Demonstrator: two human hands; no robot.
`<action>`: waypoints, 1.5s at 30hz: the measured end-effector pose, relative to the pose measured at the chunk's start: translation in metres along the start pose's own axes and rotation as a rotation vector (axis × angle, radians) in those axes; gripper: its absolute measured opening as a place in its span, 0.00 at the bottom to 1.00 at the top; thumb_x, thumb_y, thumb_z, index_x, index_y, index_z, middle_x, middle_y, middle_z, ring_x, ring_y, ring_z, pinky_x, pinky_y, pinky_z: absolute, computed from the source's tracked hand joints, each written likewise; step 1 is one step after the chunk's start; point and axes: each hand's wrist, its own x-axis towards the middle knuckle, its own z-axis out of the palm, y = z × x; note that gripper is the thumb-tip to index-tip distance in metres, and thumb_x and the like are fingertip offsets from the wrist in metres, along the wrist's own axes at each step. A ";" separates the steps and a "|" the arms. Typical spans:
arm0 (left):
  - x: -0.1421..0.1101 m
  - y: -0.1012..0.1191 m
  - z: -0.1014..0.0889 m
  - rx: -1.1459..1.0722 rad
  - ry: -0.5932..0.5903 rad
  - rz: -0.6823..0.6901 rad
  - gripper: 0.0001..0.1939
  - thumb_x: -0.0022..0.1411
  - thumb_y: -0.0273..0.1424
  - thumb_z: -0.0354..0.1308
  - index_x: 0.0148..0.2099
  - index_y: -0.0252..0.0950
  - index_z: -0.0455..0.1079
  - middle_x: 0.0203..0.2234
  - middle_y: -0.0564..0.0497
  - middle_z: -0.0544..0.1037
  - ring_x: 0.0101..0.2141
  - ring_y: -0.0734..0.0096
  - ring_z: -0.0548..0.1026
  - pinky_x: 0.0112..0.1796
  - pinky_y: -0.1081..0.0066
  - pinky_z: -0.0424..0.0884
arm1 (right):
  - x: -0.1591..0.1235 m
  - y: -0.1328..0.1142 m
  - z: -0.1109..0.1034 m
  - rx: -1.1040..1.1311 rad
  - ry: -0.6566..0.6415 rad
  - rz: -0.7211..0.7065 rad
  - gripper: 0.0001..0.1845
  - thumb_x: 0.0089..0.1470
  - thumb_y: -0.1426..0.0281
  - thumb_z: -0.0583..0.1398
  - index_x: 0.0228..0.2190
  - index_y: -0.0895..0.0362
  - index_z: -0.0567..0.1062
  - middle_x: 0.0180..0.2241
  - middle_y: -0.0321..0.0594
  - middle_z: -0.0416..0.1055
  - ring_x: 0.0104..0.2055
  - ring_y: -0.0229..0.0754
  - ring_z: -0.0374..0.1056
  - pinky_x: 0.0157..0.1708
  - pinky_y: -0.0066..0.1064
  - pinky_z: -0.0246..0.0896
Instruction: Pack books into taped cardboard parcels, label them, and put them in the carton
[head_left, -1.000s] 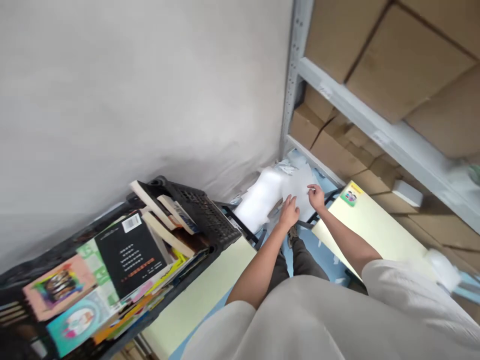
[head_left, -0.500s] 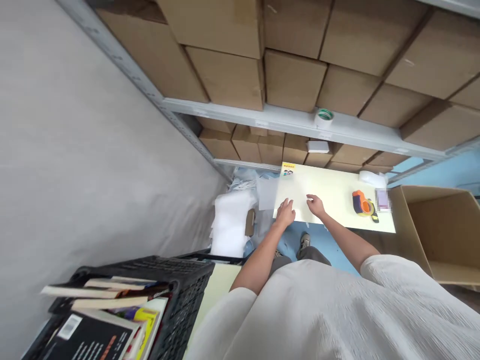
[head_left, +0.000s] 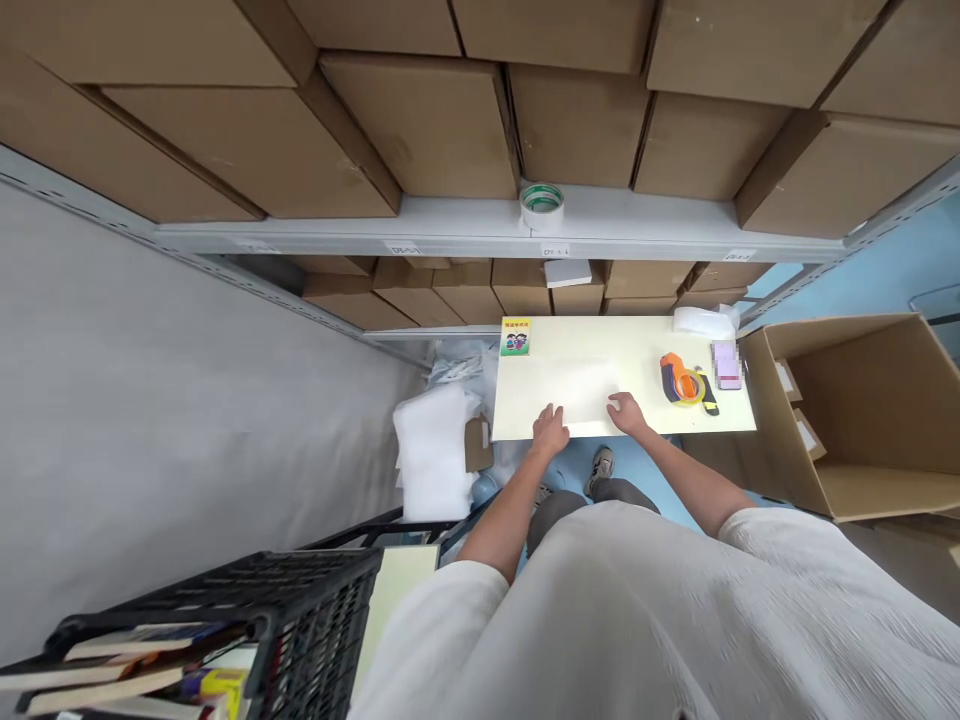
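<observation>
A thin whitish sheet (head_left: pixel 589 385), perhaps packing foam, lies flat on the pale yellow tabletop (head_left: pixel 637 335). At its lower left corner is my left hand (head_left: pixel 551 430), open, fingers apart and resting on the edge. My right hand (head_left: pixel 627 413) is closed at the sheet's right edge, fingers bent onto it. A small yellow and green booklet (head_left: pixel 515 337) with cartoon figures lies at the table's far left corner. To the right of my right hand are an orange tape dispenser (head_left: pixel 679 380) and a black and yellow tool (head_left: pixel 707 392).
A purple box (head_left: pixel 726 365) and a white foam roll (head_left: pixel 705 321) sit at the table's right end. An open carton (head_left: pixel 877 400) stands beyond. White foam sheets (head_left: pixel 431 450) are stacked left; a black crate (head_left: pixel 300 620) holds books. Shelved cartons (head_left: pixel 427 125) and a tape roll (head_left: pixel 541 205) are ahead.
The whitish sheet, which stuck out past the table's left edge, has come right and now lies between my hands. The booklet shows uncovered. My view has turned, showing more of the shelf.
</observation>
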 end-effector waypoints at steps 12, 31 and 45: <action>0.014 -0.010 0.004 0.017 -0.071 -0.093 0.43 0.65 0.34 0.58 0.79 0.35 0.52 0.79 0.29 0.50 0.78 0.38 0.52 0.72 0.41 0.54 | 0.010 -0.020 0.001 -0.255 -0.177 -0.232 0.26 0.66 0.68 0.57 0.63 0.53 0.76 0.66 0.54 0.68 0.66 0.62 0.63 0.64 0.53 0.61; 0.056 -0.073 -0.045 0.137 -0.031 0.131 0.34 0.73 0.30 0.53 0.78 0.36 0.59 0.80 0.37 0.53 0.75 0.46 0.58 0.71 0.51 0.60 | 0.033 -0.083 0.031 -0.137 -0.134 0.037 0.22 0.67 0.68 0.58 0.60 0.56 0.76 0.60 0.54 0.73 0.60 0.55 0.70 0.59 0.43 0.66; 0.119 -0.106 -0.090 -0.034 -0.029 0.113 0.44 0.71 0.34 0.57 0.83 0.37 0.45 0.82 0.39 0.43 0.74 0.40 0.62 0.68 0.50 0.66 | 0.155 -0.199 0.089 0.778 -0.102 0.343 0.26 0.54 0.66 0.67 0.55 0.54 0.81 0.61 0.45 0.78 0.60 0.50 0.74 0.61 0.42 0.69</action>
